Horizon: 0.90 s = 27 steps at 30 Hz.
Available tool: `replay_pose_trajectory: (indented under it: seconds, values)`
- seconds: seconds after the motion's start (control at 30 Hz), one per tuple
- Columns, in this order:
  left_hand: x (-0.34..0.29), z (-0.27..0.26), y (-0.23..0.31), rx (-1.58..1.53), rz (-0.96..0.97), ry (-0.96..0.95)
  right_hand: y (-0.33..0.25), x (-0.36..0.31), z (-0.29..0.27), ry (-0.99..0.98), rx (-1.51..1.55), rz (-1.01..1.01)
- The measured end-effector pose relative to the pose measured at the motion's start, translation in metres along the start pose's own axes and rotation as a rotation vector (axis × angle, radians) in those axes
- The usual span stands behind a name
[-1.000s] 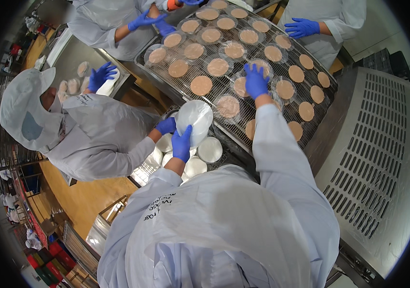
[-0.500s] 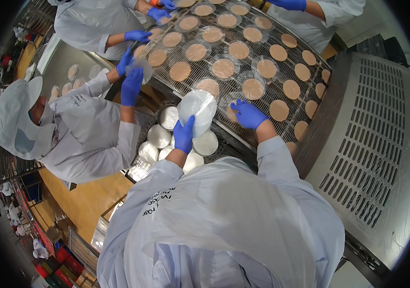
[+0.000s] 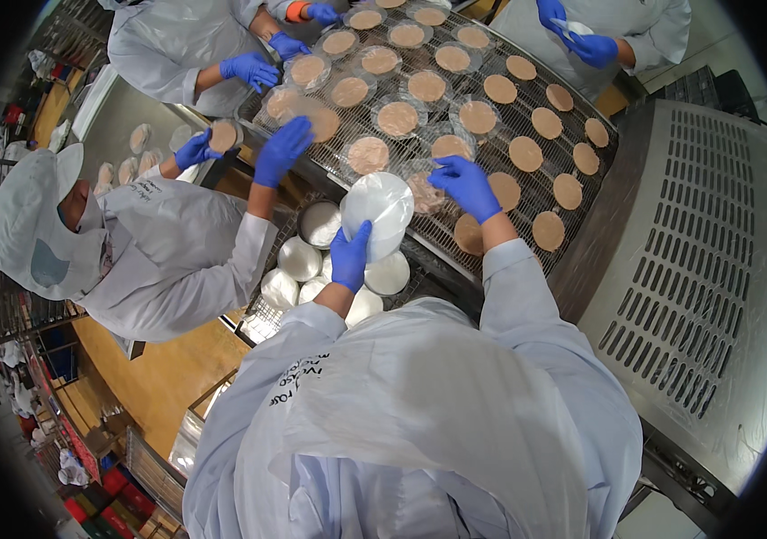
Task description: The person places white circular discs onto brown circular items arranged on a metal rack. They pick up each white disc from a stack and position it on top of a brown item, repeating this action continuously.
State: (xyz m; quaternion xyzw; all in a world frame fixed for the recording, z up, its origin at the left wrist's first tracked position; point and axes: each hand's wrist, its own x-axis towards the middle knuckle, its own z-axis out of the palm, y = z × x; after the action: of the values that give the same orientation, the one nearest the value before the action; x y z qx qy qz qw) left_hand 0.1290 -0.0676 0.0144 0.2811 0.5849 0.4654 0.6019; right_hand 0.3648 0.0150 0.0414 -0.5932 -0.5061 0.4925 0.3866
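Note:
Round, flat, tan patties (image 3: 525, 154) lie in rows on a metal mesh belt (image 3: 540, 184), many with clear round plastic film discs under or over them. A stack of these film discs (image 3: 380, 208) is gripped by my left hand (image 3: 349, 257), blue-gloved, in front of the belt edge. My right hand (image 3: 470, 187), also gloved, bends its fingers onto a crumpled film disc (image 3: 417, 171) at a patty (image 3: 425, 191) near the belt's close edge, and seems to pinch the film. Its fingertips are partly hidden.
Below my left hand, a wire rack (image 3: 262, 322) holds round white stacks (image 3: 299, 259). A co-worker (image 3: 177, 242) at left holds a patty (image 3: 223, 136). More gloved hands (image 3: 251, 69) work across the belt. A slotted steel housing (image 3: 689, 269) stands at right.
The patties have travelled with the belt toward the upper left. My right hand has shifted slightly up and left, its fingers now bent at the film. My left hand stays nearly in place.

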Motion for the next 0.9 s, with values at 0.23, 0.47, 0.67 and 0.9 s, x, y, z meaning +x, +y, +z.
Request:
replay_pose_trajectory:
  seconds: [0.23, 0.47, 0.67, 0.9]
  values:
    - [0.002, -0.029, -0.014, 0.039, -0.02, -0.006, 0.024, -0.01, 0.074, 0.024, -0.306, -0.351]
    - [-0.007, -0.035, -0.004, 0.032, -0.071, 0.068, 0.034, 0.062, -0.073, 0.467, -0.737, -0.149]
    - [-0.003, -0.017, 0.0, 0.02, -0.045, 0.045, 0.131, 0.087, -0.098, 0.667, -1.206, -0.562]
    - [-0.003, -0.029, 0.005, 0.036, -0.051, 0.027, 0.028, 0.004, 0.025, 0.165, -0.561, -0.145]
